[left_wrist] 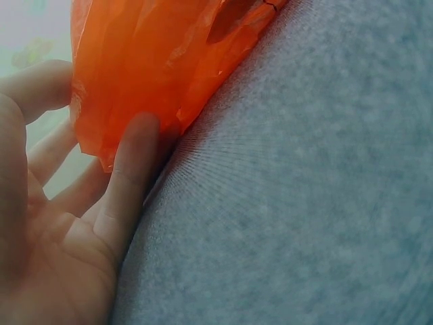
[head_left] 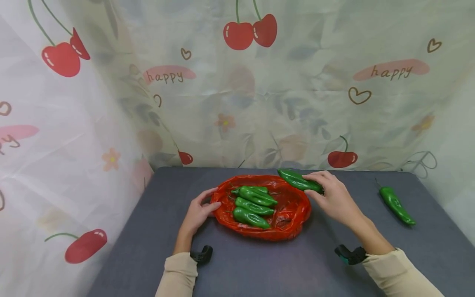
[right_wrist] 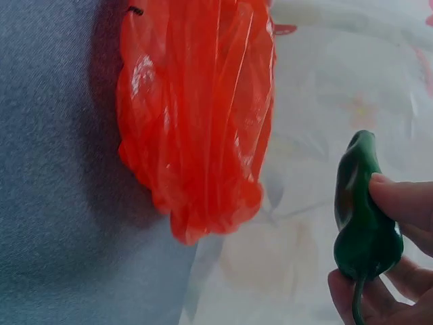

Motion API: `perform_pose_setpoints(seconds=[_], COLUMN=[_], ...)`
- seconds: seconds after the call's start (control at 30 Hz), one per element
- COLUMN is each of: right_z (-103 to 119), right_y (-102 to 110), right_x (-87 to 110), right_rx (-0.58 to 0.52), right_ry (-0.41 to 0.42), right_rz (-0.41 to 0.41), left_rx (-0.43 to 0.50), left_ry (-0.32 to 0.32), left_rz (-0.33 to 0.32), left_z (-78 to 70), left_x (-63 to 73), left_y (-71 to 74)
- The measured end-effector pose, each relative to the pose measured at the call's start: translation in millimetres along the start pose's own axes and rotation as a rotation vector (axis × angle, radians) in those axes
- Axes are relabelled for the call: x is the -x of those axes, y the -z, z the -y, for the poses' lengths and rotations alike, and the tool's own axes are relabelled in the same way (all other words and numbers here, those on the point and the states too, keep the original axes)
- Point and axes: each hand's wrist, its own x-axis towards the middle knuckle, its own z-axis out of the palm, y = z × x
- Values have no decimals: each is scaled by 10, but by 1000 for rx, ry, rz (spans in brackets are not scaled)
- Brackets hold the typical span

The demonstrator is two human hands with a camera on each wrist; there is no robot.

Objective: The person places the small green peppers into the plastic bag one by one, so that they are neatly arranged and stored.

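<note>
A red plastic bag point(head_left: 256, 236) lies spread open like a shallow bowl, with several green peppers point(head_left: 252, 218) inside, lying side by side toward its left. My left hand point(head_left: 200, 212) holds the bag's left edge; in the left wrist view the thumb point(left_wrist: 135, 152) lies against the orange-looking plastic and other fingers reach behind it. Above the bag's right rim, my right hand point(head_left: 334, 198) grips another green pepper point(head_left: 298, 180) between thumb and fingers. In the right wrist view this held pepper point(right_wrist: 365, 237) has its stem pointing down, apart from the bag point(right_wrist: 193, 135).
One more green pepper point(head_left: 397, 206) lies on the grey table point(head_left: 278, 268) at the right. Behind the table hangs a curtain point(head_left: 259, 103) printed with cherries and hearts, and it also covers the left side. Black wrist devices point(head_left: 350, 255) sit on both forearms.
</note>
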Motion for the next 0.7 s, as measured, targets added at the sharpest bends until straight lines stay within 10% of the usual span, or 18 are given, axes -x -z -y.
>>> perform_pose_setpoints(seconds=[0.7], right_z=[326], right_y=[-54], right_x=[-301], right_rx=[-83], right_ry=[73], right_rz=[196], left_rx=[-4], left_ry=[-7], left_rz=[7], left_z=[3], left_x=[11], left_y=[12])
